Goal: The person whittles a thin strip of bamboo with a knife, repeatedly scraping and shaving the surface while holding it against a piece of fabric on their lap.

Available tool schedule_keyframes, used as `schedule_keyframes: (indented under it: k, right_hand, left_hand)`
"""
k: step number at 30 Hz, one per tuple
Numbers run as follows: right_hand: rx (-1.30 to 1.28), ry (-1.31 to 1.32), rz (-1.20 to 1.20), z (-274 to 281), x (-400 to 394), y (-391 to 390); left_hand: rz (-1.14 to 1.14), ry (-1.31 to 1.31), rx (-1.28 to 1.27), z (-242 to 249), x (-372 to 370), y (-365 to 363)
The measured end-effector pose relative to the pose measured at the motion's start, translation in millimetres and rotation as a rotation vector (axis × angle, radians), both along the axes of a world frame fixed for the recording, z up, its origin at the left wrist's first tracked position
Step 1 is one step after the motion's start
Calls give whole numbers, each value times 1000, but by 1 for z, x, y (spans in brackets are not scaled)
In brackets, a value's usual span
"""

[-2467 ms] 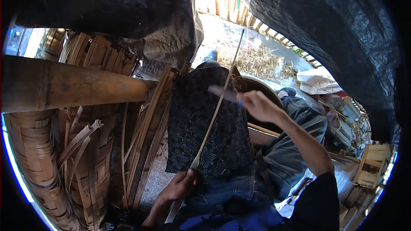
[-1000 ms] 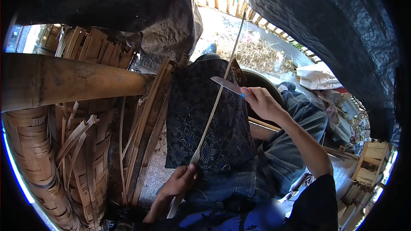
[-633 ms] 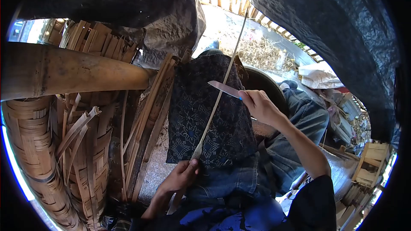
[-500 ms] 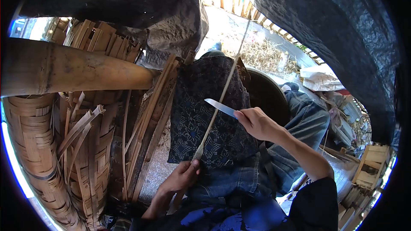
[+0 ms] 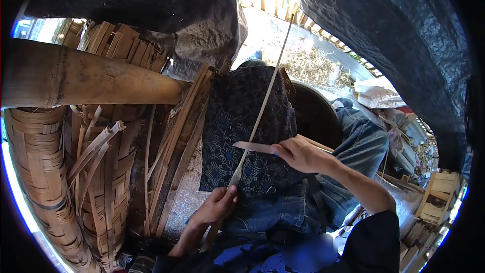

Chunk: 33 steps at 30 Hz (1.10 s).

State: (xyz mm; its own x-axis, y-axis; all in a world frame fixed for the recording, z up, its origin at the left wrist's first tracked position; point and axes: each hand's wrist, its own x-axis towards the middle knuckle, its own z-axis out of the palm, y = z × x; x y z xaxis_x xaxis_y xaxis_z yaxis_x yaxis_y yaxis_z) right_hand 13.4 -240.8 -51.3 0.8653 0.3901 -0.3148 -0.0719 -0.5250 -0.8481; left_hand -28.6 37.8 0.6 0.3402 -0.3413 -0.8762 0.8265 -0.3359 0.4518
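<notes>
A long, thin bamboo strip [image 5: 264, 105] slants up and away across my lap, its near end wider and pale. My left hand [image 5: 213, 207] is closed on that wide end, thumb on top. In my right hand [image 5: 305, 154], fingers wrapped round the grip, is a knife [image 5: 256, 147]. Its blade lies across the strip a little above my left hand, pointing left. Most of the knife's handle is hidden by my fingers; a pale wooden length shows behind the hand. Under the strip, a dark blue patterned cloth [image 5: 227, 126] covers my leg.
A thick bamboo pole [image 5: 96, 77] runs in from the left above woven bamboo baskets [image 5: 38, 156]. Split bamboo pieces [image 5: 179, 136] lean beside my lap. Dark plastic sheeting [image 5: 389, 30] hangs overhead. A round dark container [image 5: 316, 114] stands by my right leg, with dry straw [image 5: 316, 65] beyond.
My right hand has drawn the knife down along the bamboo strip, closer to my left hand. The blade is now nearer level. My left hand has hardly moved.
</notes>
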Motion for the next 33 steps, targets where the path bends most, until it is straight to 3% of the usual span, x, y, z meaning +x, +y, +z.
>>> schedule_keyframes:
  k: [1, 4, 7, 8, 10, 13, 15, 16, 17, 19, 20, 23, 25, 28, 30, 31, 33]
  right_hand:
    - [8, 197, -26, 10, 11, -5]
    - [-66, -115, -219, -12, 31, -22]
    - [30, 114, -152, 0, 15, -7]
    - [54, -20, -33, 1, 5, -5]
    - [45, -29, -29, -1, -6, 0]
    - [45, -18, -40, 1, 6, -7]
    - [-18, 59, -249, 2, 22, -11]
    - [-41, -174, -238, -8, 23, -11]
    - [-36, -178, -238, -5, 19, -9]
    - [-48, 227, 16, 16, 2, 3]
    - [54, -46, -36, 0, -15, 8]
    - [62, -128, -86, -9, -11, -1]
    - [68, -72, -299, -7, 6, -4]
    - [-39, -121, -290, -2, 13, -4]
    - [-4, 172, -15, 21, -5, 8]
    - [56, -211, -33, 10, -14, 15]
    - [118, 34, -59, 23, -10, 3]
  left_hand:
    - [6, 4, 10, -1, 0, -1]
    - [-10, -10, -11, -2, 1, 1]
    - [-7, -11, 36, 5, 2, -3]
    - [-2, -13, 37, 4, 2, -2]
    - [-21, -37, 40, -1, -2, 0]
    - [-5, -36, 13, -2, -2, -3]
    - [-22, -42, 19, 0, 0, -3]
    - [-38, -54, 20, 2, 1, -2]
    - [-38, -59, 25, 3, 2, -2]
    - [-7, -30, -7, 4, 2, -2]
    - [1, -30, -6, 4, 1, -3]
    - [-5, -27, -20, 1, 0, -4]
    - [-1, -31, -45, 2, 1, -3]
    - [14, -25, -28, 5, 1, -4]
    - [22, -19, -32, 7, 1, -2]
    - [27, -7, -40, 8, 1, -3]
    - [69, 14, -76, 13, 1, -10]
